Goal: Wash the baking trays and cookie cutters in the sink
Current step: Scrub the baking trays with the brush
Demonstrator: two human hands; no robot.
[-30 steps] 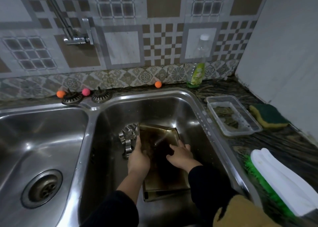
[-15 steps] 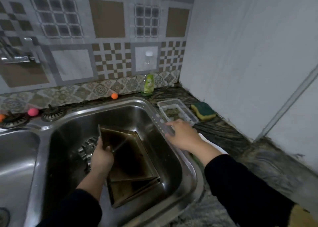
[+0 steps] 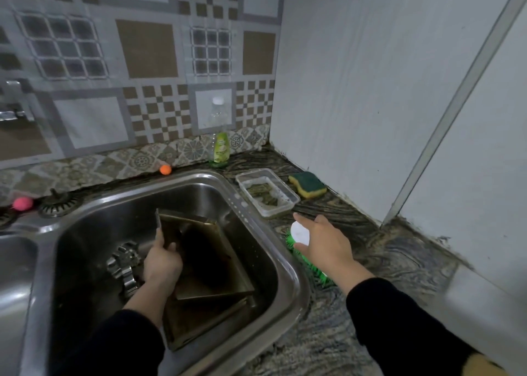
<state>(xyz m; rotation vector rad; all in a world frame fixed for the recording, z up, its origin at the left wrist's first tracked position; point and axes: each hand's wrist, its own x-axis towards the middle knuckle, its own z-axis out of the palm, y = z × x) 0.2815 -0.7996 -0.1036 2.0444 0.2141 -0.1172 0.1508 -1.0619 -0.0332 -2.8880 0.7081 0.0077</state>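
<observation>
**Baking trays in sink, right hand over brush on desk**

Baking trays lie stacked in the right basin of the sink, the upper one tilted, its far-left corner raised. Left hand grips that tray's left rim, fingers curled round the edge. Cookie cutters sit in a pile on the basin floor, just left of that hand, touching or nearly touching the tray side.

Key relation: scrub brush, white handle over green bristles, lies on the desk just right of the sink rim, directly under the right hand. Its long axis runs from far-left to near-right, roughly in line with the forearm. Right hand is on top of the handle, fingers spread and only loosely bent; cannot tell if it has closed on it yet. Right hand is clearly the nearer one; left is busy holding the tray.

Likely step: picking up the brush to scrub. Sponge and soap bottle sit further back, well apart from both hands.
</observation>
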